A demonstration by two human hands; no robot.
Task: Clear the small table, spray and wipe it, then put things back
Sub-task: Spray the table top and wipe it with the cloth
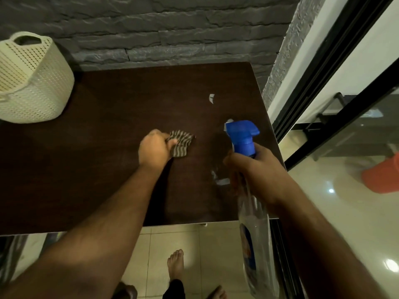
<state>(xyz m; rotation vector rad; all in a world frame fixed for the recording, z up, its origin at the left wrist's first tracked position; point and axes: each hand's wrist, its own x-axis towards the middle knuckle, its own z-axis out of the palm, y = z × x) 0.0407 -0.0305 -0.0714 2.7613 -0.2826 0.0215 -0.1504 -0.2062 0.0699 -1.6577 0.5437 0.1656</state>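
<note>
1. A cream basket (32,83) with small holes stands at the far left of the dark brown table (97,158), near the grey stone wall (151,29).
2. The left hand (154,148) rests on the tabletop near the middle; its fingers are curled round a striped cloth (181,143), which bunches under the fingers and sticks out to their right, flat against the wood.
3. The right hand (254,169) holds a clear spray bottle (257,223) by the neck above the table's right edge; the fingers wrap just below the blue spray head (241,134); whether a finger sits on the trigger I cannot tell.
4. An orange bucket (384,175) sits on the floor far right.
</note>
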